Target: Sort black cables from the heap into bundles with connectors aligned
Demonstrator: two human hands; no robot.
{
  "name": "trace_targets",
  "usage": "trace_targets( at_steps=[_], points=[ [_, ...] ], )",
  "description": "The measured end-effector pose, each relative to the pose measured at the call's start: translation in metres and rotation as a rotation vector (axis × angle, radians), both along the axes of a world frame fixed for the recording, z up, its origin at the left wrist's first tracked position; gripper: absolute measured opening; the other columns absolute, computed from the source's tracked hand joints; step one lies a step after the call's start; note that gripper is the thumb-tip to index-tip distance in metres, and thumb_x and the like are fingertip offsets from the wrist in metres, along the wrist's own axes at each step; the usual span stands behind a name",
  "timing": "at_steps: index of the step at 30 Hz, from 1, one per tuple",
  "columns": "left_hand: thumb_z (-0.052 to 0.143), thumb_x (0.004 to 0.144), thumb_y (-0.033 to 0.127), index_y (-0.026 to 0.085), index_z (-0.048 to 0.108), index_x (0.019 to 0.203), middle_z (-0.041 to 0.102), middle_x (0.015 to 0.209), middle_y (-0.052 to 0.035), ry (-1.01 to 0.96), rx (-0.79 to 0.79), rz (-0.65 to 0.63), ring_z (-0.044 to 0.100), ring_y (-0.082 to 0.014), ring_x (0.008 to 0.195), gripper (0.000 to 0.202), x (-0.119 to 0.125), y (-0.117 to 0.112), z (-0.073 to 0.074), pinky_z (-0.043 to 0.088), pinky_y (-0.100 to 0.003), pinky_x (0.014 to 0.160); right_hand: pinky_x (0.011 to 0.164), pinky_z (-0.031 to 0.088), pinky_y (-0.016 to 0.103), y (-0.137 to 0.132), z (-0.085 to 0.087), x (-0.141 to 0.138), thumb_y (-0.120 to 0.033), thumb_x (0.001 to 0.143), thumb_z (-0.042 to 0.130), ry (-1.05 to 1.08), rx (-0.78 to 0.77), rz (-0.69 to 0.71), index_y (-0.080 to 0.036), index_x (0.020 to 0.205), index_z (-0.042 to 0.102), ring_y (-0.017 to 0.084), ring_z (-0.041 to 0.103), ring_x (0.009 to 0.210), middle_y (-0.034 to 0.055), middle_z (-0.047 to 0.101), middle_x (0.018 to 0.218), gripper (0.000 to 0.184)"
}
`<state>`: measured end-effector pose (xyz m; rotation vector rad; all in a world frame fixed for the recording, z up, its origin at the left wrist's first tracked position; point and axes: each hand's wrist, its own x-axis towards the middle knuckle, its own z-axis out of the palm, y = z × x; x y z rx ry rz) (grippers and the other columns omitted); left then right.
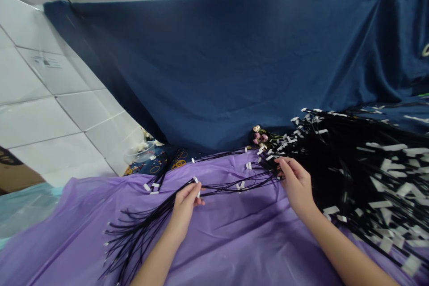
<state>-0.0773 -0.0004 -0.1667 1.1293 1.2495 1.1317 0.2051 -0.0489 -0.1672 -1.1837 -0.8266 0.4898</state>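
My left hand is closed around a bundle of black cables, whose loose ends fan out toward the lower left. A white connector or tag sticks up at its fingertips. To the right, my right hand has thumb and fingers pinched together on the far ends of several thin black cables. These strands run between the two hands, a little above a purple cloth. Small white pieces show along the strands. What exactly sits between the right fingertips is partly hidden.
A large heap of black cables with white tags covers the right side. Artificial flowers lie beside it. More cables lie at the left, near rubber bands and a clear plastic tub. A blue curtain hangs behind.
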Motion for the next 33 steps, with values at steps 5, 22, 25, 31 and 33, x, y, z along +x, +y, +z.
trace_targets(
  at_steps=[5, 22, 25, 31, 33],
  points=[
    [0.075, 0.056, 0.057, 0.013, 0.069, 0.074, 0.047, 0.045, 0.0052, -0.002, -0.007, 0.019, 0.052, -0.0112, 0.047, 0.049, 0.0011, -0.0002, 0.0027, 0.047, -0.024, 0.057, 0.049, 0.037, 0.024, -0.0008, 0.0032, -0.0005, -0.051, 0.079, 0.062, 0.000, 0.001, -0.001, -0.017, 0.088, 0.068, 0.015, 0.053, 0.064, 0.0062, 0.064, 0.085, 0.036],
    [0.076, 0.055, 0.056, 0.012, 0.068, 0.074, 0.054, 0.053, 0.0027, 0.014, 0.016, 0.040, 0.050, -0.0101, 0.048, 0.048, -0.0004, 0.0011, 0.0044, 0.049, -0.025, 0.057, 0.048, 0.038, 0.025, -0.0002, 0.0026, 0.0010, -0.050, 0.078, 0.062, -0.002, 0.000, -0.014, -0.018, 0.086, 0.069, 0.014, 0.053, 0.062, 0.0056, 0.065, 0.082, 0.035],
    [0.076, 0.053, 0.058, 0.012, 0.069, 0.074, 0.049, 0.047, 0.0045, 0.024, 0.009, 0.048, 0.052, -0.0121, 0.049, 0.051, -0.0002, 0.0007, 0.0064, 0.050, -0.027, 0.058, 0.047, 0.038, 0.024, -0.0007, 0.0025, 0.0010, -0.051, 0.078, 0.062, -0.005, -0.003, -0.011, -0.018, 0.086, 0.069, 0.015, 0.054, 0.062, 0.0059, 0.065, 0.083, 0.034],
    [0.076, 0.052, 0.059, 0.012, 0.068, 0.074, 0.046, 0.045, 0.0052, 0.020, 0.013, 0.052, 0.053, -0.0127, 0.048, 0.052, 0.0002, 0.0012, 0.0068, 0.050, -0.027, 0.057, 0.046, 0.037, 0.024, -0.0010, 0.0039, 0.0008, -0.051, 0.078, 0.062, -0.003, 0.000, -0.007, -0.018, 0.085, 0.068, 0.015, 0.054, 0.062, 0.0057, 0.065, 0.080, 0.035],
    [0.076, 0.051, 0.058, 0.012, 0.068, 0.074, 0.047, 0.045, 0.0052, 0.011, 0.012, 0.055, 0.052, -0.0120, 0.047, 0.052, 0.0004, 0.0016, 0.0065, 0.049, -0.026, 0.056, 0.047, 0.037, 0.024, -0.0008, 0.0043, 0.0006, -0.051, 0.077, 0.063, 0.002, 0.003, -0.005, -0.017, 0.085, 0.068, 0.014, 0.053, 0.061, 0.0052, 0.064, 0.079, 0.034]
  ],
)
